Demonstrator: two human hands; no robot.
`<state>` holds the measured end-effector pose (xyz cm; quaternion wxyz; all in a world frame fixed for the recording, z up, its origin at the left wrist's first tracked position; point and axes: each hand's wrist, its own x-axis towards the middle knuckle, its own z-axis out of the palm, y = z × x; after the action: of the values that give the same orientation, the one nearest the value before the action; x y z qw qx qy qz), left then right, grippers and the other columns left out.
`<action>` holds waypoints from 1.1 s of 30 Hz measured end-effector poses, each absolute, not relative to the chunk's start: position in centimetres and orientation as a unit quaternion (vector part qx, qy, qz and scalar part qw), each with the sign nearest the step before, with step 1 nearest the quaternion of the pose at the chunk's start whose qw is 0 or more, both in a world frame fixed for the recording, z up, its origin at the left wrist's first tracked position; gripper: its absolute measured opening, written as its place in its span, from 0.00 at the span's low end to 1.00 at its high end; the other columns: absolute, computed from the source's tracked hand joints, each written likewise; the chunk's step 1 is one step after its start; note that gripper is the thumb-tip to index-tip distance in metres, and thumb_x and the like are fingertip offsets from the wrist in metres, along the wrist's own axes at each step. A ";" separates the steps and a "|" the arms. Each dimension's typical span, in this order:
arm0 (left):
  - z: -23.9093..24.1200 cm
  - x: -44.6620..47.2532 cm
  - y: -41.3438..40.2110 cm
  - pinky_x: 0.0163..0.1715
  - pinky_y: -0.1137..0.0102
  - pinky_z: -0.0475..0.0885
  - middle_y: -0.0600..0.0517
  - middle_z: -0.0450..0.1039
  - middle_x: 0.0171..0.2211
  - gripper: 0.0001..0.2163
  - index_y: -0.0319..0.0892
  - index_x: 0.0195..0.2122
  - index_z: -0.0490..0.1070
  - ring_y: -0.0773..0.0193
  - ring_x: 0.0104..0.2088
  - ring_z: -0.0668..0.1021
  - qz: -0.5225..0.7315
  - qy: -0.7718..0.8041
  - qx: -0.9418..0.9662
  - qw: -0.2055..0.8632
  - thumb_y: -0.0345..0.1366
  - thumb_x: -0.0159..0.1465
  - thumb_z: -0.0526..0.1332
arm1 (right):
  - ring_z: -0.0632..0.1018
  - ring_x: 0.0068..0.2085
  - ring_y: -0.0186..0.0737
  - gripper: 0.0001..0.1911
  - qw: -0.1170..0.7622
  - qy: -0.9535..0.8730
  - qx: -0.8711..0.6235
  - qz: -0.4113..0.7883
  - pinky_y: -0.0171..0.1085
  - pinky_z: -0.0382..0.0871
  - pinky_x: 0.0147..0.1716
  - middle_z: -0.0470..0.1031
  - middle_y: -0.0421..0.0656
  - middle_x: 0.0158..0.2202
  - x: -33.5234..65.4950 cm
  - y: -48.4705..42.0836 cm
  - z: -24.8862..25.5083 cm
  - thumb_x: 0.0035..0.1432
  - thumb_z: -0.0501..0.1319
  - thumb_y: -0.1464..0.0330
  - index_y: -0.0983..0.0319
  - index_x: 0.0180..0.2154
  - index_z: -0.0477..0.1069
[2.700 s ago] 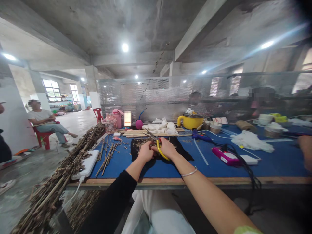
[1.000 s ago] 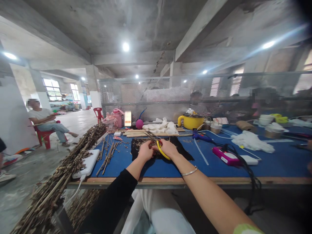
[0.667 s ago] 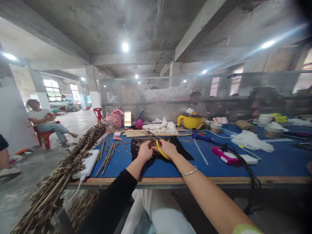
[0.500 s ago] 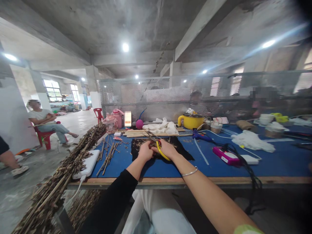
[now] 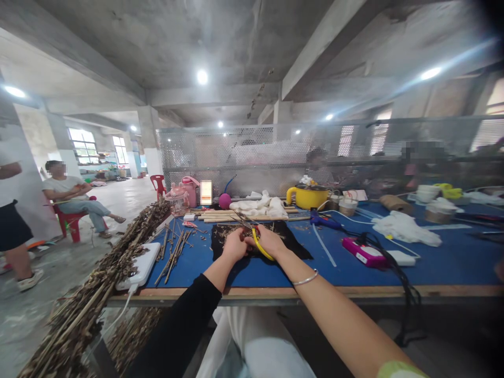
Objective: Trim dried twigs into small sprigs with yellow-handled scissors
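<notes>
Over a black cloth (image 5: pixel 295 244) on the blue tabletop, my two hands are close together. My right hand (image 5: pixel 270 241) is closed on a pair of scissors with yellow handles (image 5: pixel 260 249), the blades pointing away and to the left. Beside it, my left hand (image 5: pixel 235 245) has its fingers curled in; what they pinch is hidden. Brown plant bits (image 5: pixel 224 232) lie scattered on the cloth around my fingers. Left of the cloth are several cut dry stems (image 5: pixel 175 257).
A long bundle of dried stalks (image 5: pixel 98 281) lies along the left table edge, next to a white power strip (image 5: pixel 146 266). A yellow pot (image 5: pixel 311 197), white cloth (image 5: pixel 263 205), glue gun (image 5: pixel 326 220) and purple box (image 5: pixel 364 253) are on the table. One person sits; another stands at left.
My hands and the scissors hold nearly the same place. At the far left, more of the standing person has come into view. The seated person's arms have shifted slightly.
</notes>
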<state>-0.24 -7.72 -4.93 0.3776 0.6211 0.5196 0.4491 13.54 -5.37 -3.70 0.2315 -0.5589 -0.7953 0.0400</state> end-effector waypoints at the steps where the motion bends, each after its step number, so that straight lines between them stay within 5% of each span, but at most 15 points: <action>1: -5.0 -0.2 -7.7 0.16 0.78 0.66 0.49 0.71 0.29 0.21 0.41 0.46 0.64 0.68 0.22 0.74 0.452 0.517 0.621 0.378 0.22 0.50 0.54 | 0.74 0.39 0.46 0.31 0.228 -0.792 -0.565 0.038 0.35 0.59 0.34 0.72 0.49 0.38 13.5 -5.4 -3.6 0.47 0.53 0.45 0.63 0.42 0.62; 14: -4.9 -0.3 -7.8 0.16 0.77 0.66 0.49 0.71 0.29 0.20 0.43 0.48 0.64 0.67 0.22 0.73 0.453 0.524 0.621 0.368 0.26 0.53 0.54 | 0.74 0.37 0.45 0.29 0.208 -0.791 -0.575 0.030 0.35 0.61 0.33 0.74 0.47 0.35 13.5 -5.5 -3.2 0.48 0.49 0.43 0.60 0.35 0.68; 33: -5.1 -0.4 -7.6 0.18 0.77 0.67 0.49 0.72 0.29 0.22 0.41 0.48 0.64 0.68 0.22 0.73 0.449 0.535 0.616 0.365 0.23 0.51 0.53 | 0.73 0.42 0.46 0.31 0.223 -0.799 -0.558 0.034 0.36 0.60 0.36 0.72 0.49 0.39 13.5 -5.5 -3.7 0.47 0.55 0.46 0.64 0.44 0.62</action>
<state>-0.36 -7.61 -5.11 0.3649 0.6156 0.5350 0.4491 13.52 -5.46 -3.71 0.2231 -0.5580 -0.7986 0.0338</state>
